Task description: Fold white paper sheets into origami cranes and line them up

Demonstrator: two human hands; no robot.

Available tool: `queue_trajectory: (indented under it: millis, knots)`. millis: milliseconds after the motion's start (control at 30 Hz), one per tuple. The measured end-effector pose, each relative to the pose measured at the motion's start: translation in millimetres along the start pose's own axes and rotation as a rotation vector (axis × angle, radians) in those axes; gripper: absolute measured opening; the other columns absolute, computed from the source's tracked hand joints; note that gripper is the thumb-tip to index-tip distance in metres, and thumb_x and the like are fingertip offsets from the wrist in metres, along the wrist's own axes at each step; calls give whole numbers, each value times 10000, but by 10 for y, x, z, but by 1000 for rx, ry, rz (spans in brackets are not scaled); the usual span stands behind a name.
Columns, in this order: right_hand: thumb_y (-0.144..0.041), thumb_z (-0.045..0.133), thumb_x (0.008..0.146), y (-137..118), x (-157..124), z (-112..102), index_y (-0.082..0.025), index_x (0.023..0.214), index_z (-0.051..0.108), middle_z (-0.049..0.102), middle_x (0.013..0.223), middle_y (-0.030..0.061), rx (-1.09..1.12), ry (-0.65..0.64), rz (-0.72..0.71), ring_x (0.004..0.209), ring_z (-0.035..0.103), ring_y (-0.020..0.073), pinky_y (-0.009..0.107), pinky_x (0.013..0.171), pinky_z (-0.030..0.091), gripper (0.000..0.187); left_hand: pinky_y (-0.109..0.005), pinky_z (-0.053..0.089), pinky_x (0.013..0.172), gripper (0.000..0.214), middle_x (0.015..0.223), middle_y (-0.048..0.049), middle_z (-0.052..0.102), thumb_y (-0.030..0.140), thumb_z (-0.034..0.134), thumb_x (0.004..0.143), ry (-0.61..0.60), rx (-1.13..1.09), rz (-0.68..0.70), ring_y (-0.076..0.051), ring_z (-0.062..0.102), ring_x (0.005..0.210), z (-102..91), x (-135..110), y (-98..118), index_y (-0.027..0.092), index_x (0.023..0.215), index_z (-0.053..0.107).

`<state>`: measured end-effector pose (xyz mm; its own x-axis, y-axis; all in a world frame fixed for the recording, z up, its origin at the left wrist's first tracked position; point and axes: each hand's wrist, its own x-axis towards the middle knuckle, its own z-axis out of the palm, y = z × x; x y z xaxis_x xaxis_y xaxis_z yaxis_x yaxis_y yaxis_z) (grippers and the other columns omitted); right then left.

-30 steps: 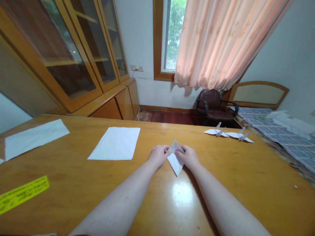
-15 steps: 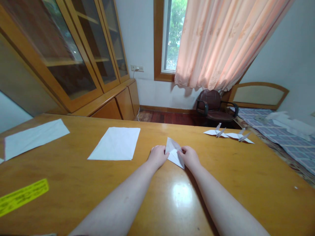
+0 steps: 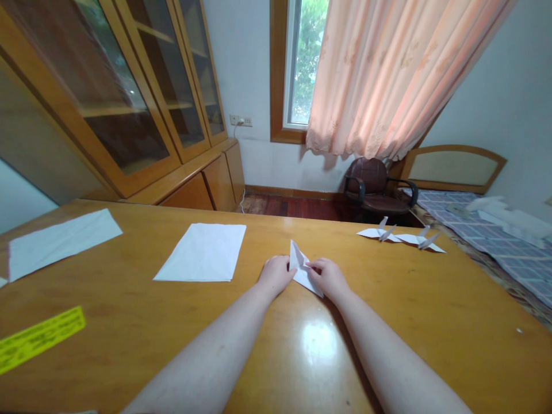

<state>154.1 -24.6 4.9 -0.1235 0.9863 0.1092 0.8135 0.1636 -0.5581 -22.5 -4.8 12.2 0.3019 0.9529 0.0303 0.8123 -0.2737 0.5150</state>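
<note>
A small folded piece of white paper lies on the wooden table between my hands, with a pointed flap standing up at its far end. My left hand grips its left edge, thumb on top. From the right, my right hand pinches a flap near the middle of the paper. Fingertips on both hands are partly hidden. Two white folded paper cranes rest at the far right of the table.
A stack of white paper sheets lies left of my hands, another white sheet farther left. A yellow printed strip is at the near left. Beyond the table stand a brown armchair, a cabinet and a bed.
My right hand has moved slightly left, drawing the paper's right flap inward over the middle. The far point now looks narrower. My left hand has stayed in place.
</note>
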Motion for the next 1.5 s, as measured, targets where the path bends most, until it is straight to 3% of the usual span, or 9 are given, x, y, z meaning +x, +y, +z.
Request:
queue_trajectory:
  millis: [233,400,533,767,933,1067,1500]
  knots:
    - [-331,491,849,-66,-45,-53,-226,965,705,627,766,40,-67,-32,-103,729,568,149,237,701,405,265,-289,440,768,206,928,-63,686,314,545,758,4,-15,-2,-209,608,871,19,6,-26,202,895,652]
    - [-273,452,875,-112,-55,-103,-265,1004,692,627,837,34,-111,-90,-177,834,559,152,246,768,381,273,-281,439,736,207,917,-60,688,334,546,759,3,-18,-4,-202,610,846,35,15,-35,203,883,650]
    - [-235,462,868,-73,-35,-63,-285,1026,683,623,849,35,-131,-103,-177,844,548,156,257,773,372,276,-278,436,733,219,921,-70,687,341,555,761,-2,-10,-36,-205,610,851,25,12,-18,190,882,659]
    - [-270,507,860,-19,-25,-10,-332,1021,675,608,864,31,-126,-113,-199,864,515,171,294,790,345,241,-269,419,687,264,886,-61,692,404,528,782,15,-9,23,-200,602,808,26,31,-47,202,853,683]
    - [-273,543,842,-34,-35,-55,-312,1017,676,619,904,33,-78,-153,-181,894,498,184,315,814,331,223,-246,408,680,247,870,-48,694,388,545,773,-34,-51,30,-184,601,814,23,57,-68,206,842,697]
    - [-325,594,813,-28,-33,-48,-295,980,684,619,924,32,-57,-137,-185,914,492,188,328,838,325,192,-246,404,672,239,862,-60,697,364,531,780,15,9,-17,-185,604,799,36,73,-93,195,837,690]
    - [-445,727,665,28,-22,-81,-333,1095,630,585,1059,34,-54,-238,-206,994,474,228,368,888,318,454,-269,408,698,277,862,-65,688,413,516,786,67,127,-44,-208,598,828,86,88,-150,195,856,671]
